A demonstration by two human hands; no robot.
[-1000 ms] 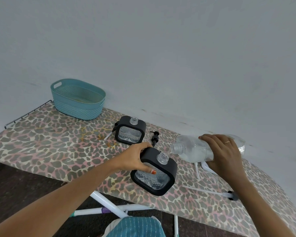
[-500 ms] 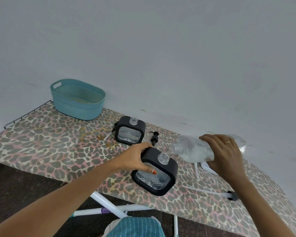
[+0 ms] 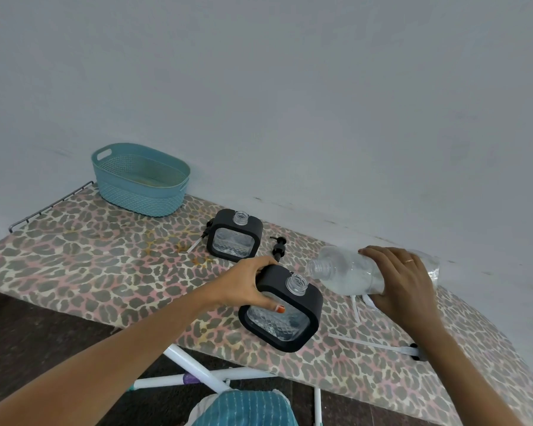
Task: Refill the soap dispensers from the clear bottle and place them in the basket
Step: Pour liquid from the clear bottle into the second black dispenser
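Observation:
My left hand grips the top left corner of a black-framed soap dispenser, tilted, with its clear neck uncapped. My right hand holds the clear bottle on its side; its open mouth is just above and right of the dispenser's neck. White liquid lies in the bottle's lower half. A second black dispenser, also uncapped, stands farther back. The teal basket sits at the far left, holding no dispensers.
All rests on a leopard-print ironing board against a grey wall. A black pump head lies between the dispensers. A second pump with a long white tube lies near the board's front right edge.
Nearly nothing differs: the held dispenser and the bottle's mouth have stayed close together, with only a slight shift of the dispenser to the right.

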